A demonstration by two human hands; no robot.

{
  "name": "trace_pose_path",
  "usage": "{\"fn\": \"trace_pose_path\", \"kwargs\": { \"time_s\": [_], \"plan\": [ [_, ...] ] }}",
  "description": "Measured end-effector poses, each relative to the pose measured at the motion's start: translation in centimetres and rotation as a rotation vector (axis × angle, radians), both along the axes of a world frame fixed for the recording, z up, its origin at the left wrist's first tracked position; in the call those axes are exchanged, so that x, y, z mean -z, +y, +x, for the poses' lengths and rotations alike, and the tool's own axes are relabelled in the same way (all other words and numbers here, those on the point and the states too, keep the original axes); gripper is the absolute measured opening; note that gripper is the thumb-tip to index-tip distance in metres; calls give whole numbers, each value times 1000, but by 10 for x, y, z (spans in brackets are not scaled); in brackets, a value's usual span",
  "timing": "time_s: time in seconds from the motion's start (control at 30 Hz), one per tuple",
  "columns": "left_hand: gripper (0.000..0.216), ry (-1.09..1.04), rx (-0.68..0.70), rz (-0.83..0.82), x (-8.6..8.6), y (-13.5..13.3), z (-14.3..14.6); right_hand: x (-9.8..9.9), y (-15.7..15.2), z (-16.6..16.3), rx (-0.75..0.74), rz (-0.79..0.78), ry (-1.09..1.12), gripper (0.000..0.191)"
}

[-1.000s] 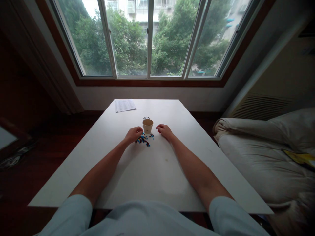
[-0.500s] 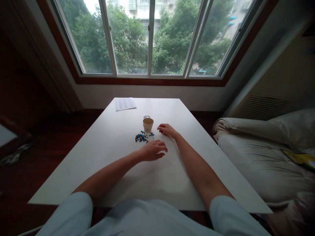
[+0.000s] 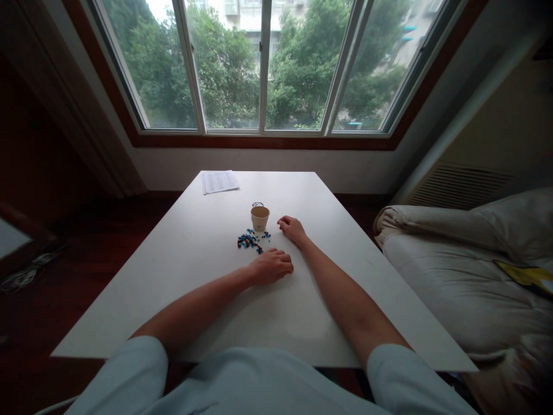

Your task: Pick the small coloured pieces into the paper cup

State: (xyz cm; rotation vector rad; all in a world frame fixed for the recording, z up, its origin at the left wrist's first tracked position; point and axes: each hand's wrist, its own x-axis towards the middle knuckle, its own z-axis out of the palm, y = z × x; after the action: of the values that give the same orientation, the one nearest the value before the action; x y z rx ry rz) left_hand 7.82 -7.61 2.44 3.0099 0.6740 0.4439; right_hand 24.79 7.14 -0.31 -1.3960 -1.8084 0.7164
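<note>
A small tan paper cup stands upright near the middle of the white table. A scatter of small blue, black and red pieces lies just in front of it. My left hand rests on the table, nearer to me than the pieces and a little to their right. Its fingers are curled down, and whatever is under them is hidden. My right hand lies to the right of the cup with its fingers loosely curled toward the cup. What is inside them does not show.
A printed sheet of paper lies at the table's far left edge. A small dark ring-like object sits behind the cup. A sofa with pale bedding stands close along the table's right side. Windows run along the far wall.
My left hand left the pile beside the cup and came back toward me and to the right, then curled its fingers onto the table. My right hand barely moved.
</note>
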Motion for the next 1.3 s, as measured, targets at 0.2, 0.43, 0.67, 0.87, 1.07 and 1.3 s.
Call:
{"fn": "trace_pose_path", "kwargs": {
  "time_s": [0.2, 0.43, 0.67, 0.87, 1.07, 1.3],
  "plan": [
    [17, -127, -269, -103, -6, 33, -37, 1, -10, -14, -19, 120, -226, 16],
    [20, -218, -643, -190, -20, 62, -90, -1, -9, -9, -122, 129, -260, 17],
    [18, -83, -720, -291, -21, 72, -123, -14, -27, -17, -386, 44, -231, 20],
    [20, -17, -699, -361, -18, 73, -127, -39, -33, -21, -627, -195, -352, 30],
    [15, -29, -741, -367, -17, 74, -125, -42, -34, -25, -729, -241, -487, 26],
    [16, -90, -718, -422, -22, 72, -124, -32, -32, -28, -514, -43, -564, 19]
  ]
}}
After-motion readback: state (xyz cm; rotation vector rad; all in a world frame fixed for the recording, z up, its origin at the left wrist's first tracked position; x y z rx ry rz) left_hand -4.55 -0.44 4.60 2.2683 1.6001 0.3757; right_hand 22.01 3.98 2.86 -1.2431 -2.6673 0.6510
